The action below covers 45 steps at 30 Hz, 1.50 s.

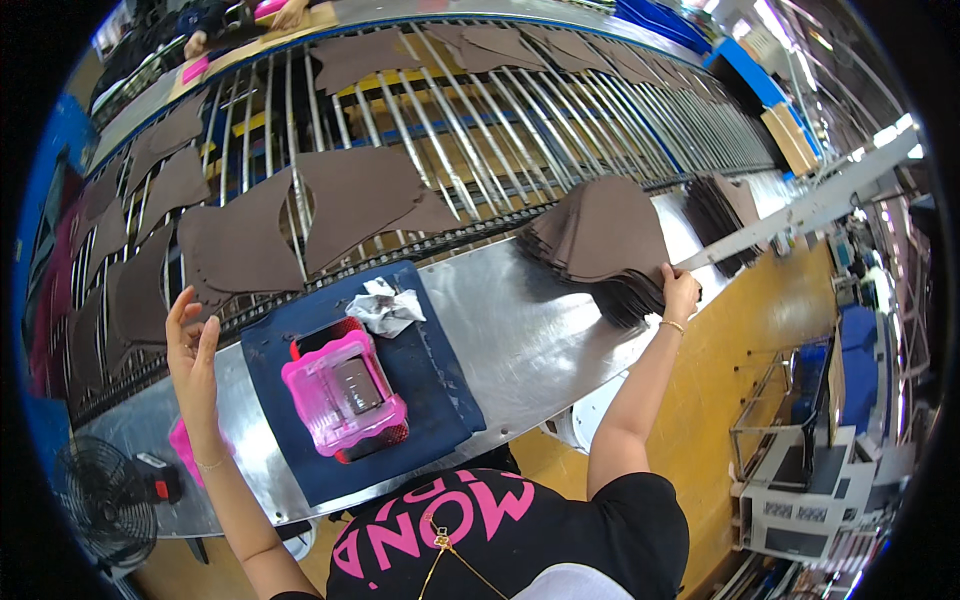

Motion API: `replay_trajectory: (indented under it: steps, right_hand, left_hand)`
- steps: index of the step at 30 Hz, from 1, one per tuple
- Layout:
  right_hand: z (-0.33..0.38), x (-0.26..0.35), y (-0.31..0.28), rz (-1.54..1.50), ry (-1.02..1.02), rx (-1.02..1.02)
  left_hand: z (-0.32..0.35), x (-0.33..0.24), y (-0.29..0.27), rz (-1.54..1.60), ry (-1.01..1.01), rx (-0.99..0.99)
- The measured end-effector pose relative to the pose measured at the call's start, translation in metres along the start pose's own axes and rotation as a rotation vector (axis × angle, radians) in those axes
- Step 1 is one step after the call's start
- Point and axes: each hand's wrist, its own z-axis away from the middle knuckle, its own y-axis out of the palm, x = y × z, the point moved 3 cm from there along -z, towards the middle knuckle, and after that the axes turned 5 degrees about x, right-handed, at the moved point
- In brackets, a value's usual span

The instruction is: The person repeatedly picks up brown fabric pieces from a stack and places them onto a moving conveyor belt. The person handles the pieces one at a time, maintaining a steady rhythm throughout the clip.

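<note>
While the right hand [679, 291] pinches the edge of a fanned stack of brown cut pieces [603, 240] right of centre, the left hand [190, 345] hovers spread open at lower left.

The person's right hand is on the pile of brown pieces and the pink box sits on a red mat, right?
Not quite. In the head view the pink box sits on a dark blue mat, not red. The right hand is on the pile of brown pieces.

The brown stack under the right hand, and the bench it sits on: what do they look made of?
Stack of brown pieces: thin matte sheets, likely leather or synthetic suede; flat cut edges, no shine. The right hand touches its edge. Bench top: polished sheet metal, probably steel; it mirrors light and shadows.
</note>
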Motion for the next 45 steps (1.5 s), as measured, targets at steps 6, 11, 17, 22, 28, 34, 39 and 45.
replay_trajectory:
  steps: [6, 11, 17, 22, 28, 34, 39, 45]
  right_hand:
    - [0.002, -0.002, -0.003, 0.108, -0.178, -0.138]
    - [0.002, 0.022, -0.026, 0.238, -0.289, -0.008]
    - [0.096, 0.095, -0.152, -0.358, -0.724, -0.133]
    - [0.171, 0.149, -0.167, -1.141, -0.849, 0.210]
    - [0.273, 0.219, -0.098, -1.461, -1.070, 0.615]
    - [0.347, 0.241, -0.061, -1.101, -1.389, 0.934]
    - [0.362, 0.236, -0.056, -0.945, -1.684, 0.667]
    - [0.332, 0.208, -0.061, -0.750, -1.792, 0.433]
  left_hand:
    - [0.001, -0.011, 0.014, 0.045, 0.023, 0.036]
    - [0.006, -0.026, 0.018, 0.087, 0.028, 0.073]
    - [0.003, -0.054, 0.049, -0.112, 0.254, 0.242]
    - [0.007, -0.087, 0.081, -0.020, 0.341, 0.188]
    - [0.010, -0.089, 0.008, 0.411, -0.035, 0.217]
    - [0.076, -0.109, -0.096, -0.107, 0.090, -0.170]
    - [0.101, -0.115, -0.106, -0.418, 0.085, -0.195]
    - [0.098, -0.090, -0.075, -0.492, 0.073, 0.014]
